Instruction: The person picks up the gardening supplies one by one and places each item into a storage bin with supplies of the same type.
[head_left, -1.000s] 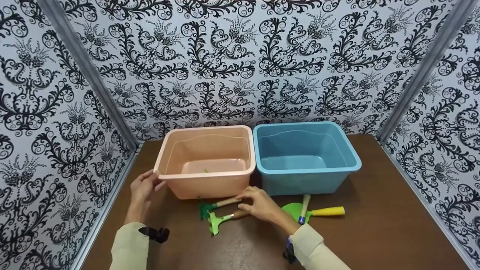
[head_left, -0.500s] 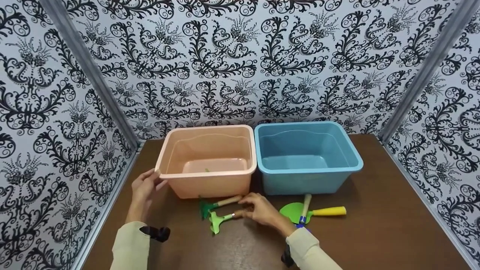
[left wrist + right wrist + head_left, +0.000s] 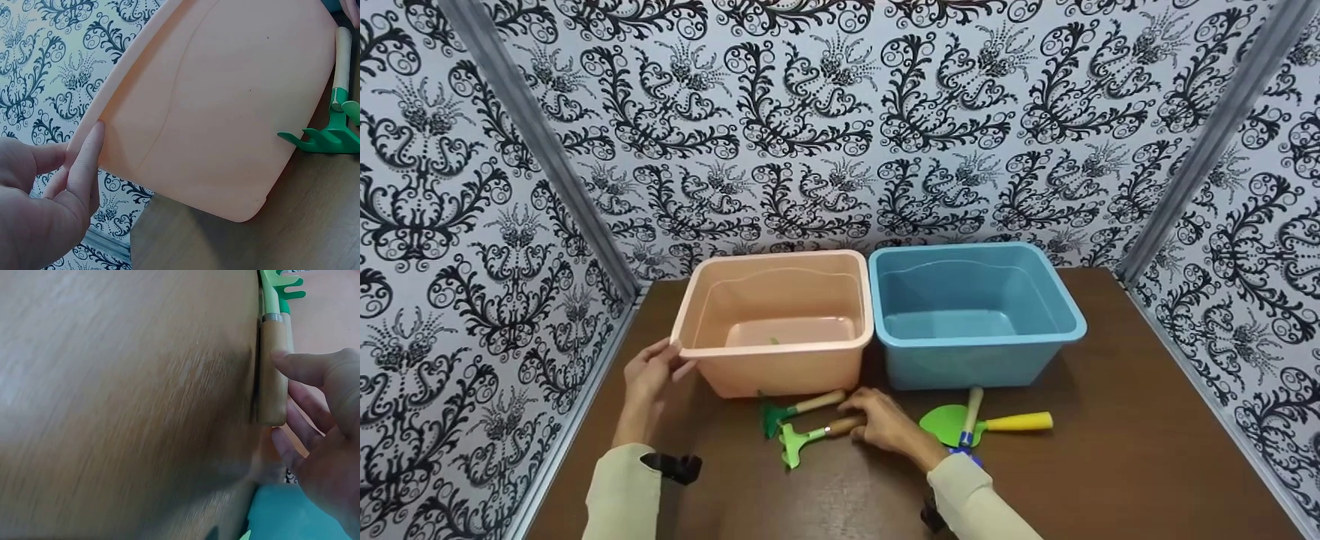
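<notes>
At the near left corner of the peach plastic tub [image 3: 780, 371], my left hand [image 3: 649, 379] pinches the rim between thumb and fingers, as the left wrist view confirms. My right hand [image 3: 885, 424] is low over the table by the handle ends of two small garden rakes. Its thumb touches the brown wooden handle of the light green hand rake [image 3: 802, 441]; the fingers curl on the far side, some tips hidden. Just behind, its pale wooden handle alongside, lies the dark green hand rake [image 3: 774, 418]. Both rakes rest on the table.
A blue plastic tub [image 3: 967, 364] stands against the peach tub. In front of it lie a green trowel [image 3: 945, 425] with a yellow handle and a blue-headed tool [image 3: 971, 420] with a wooden handle across it. Something small and green [image 3: 774, 341] shows inside the peach tub.
My right hand has drawn slightly toward me, uncovering more of the rake handles and the trowel blade. My left hand keeps its hold on the rim; the tubs and rakes stay put.
</notes>
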The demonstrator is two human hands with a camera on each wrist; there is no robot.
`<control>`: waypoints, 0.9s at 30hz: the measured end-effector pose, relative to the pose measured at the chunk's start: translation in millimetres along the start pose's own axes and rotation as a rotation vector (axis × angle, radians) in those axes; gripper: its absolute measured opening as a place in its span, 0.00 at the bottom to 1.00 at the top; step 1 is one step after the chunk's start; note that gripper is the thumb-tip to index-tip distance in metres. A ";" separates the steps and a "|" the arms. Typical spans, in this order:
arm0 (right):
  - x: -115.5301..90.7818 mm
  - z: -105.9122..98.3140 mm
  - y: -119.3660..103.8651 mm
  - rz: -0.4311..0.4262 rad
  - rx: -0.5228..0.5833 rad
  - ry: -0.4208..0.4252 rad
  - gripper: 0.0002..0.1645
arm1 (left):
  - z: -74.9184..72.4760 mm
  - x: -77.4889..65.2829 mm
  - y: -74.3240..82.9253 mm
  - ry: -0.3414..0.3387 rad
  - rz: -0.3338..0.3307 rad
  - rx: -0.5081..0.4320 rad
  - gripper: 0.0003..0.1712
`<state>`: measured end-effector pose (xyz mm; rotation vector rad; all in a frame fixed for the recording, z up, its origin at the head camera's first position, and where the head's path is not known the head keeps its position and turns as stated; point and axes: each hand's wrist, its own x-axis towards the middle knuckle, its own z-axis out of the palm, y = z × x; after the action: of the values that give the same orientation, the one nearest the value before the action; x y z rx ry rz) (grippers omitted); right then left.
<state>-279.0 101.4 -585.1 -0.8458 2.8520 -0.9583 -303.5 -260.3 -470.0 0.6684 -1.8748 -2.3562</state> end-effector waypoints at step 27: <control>-2.7 0.9 -1.7 -0.117 -0.207 0.022 0.18 | -3.3 -0.1 0.3 -0.002 -0.001 0.034 0.32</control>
<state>-275.7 101.1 -585.2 -1.0358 2.9875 -0.6922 -302.2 -263.3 -470.2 0.6710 -1.9192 -2.3316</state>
